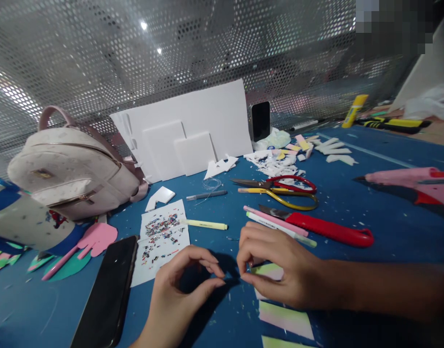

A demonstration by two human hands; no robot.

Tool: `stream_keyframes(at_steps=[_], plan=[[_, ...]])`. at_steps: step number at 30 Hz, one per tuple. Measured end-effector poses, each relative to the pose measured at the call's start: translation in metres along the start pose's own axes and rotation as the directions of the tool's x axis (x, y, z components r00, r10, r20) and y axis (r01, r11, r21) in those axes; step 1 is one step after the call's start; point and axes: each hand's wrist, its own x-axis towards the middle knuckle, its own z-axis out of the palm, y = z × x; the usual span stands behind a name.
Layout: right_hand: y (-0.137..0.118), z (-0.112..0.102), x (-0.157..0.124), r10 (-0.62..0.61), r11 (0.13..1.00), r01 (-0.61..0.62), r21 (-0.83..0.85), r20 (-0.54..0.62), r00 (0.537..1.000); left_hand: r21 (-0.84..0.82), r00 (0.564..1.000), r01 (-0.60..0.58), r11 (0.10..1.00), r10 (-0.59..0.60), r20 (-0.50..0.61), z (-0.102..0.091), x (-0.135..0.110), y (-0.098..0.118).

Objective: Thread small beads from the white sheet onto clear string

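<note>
Shows the left hand [171, 285] at lower centre, with thumb and fingertips nearly meeting; cannot tell whether pinching anything. Has the right hand [298, 273] just beside, with thumb and forefinger curled close, partly hiding the green-and-pink strips [285, 319]; again cannot tell whether clamped on anything. Judging by separate strips along the bottom, right of centre, and white scraps [276, 166] farther up, looks past some cutting. Seems unfinished, with coloured bits [162, 226] loose on white paper [140, 274], left of centre.

A blue table [399, 220] bears pastel strips [285, 320] and 1 backpack [75, 166].
</note>
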Motion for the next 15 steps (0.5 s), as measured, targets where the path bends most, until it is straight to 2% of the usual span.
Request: stream_keyframes(at_steps=[10,15], plan=[[0.0011,0.0006,-0.0006,-0.004,1.000,0.004,0.014,0.007,1.000,0.032,0.997,-0.055,0.998,0.054,0.058,-0.0001,-0.0001,0.0005],[0.0015,0.0004,-0.0008,-0.016,1.000,0.016,0.007,0.024,1.000,0.051,0.987,-0.125,0.991,0.119,0.109,0.0005,-0.0018,0.0002]])
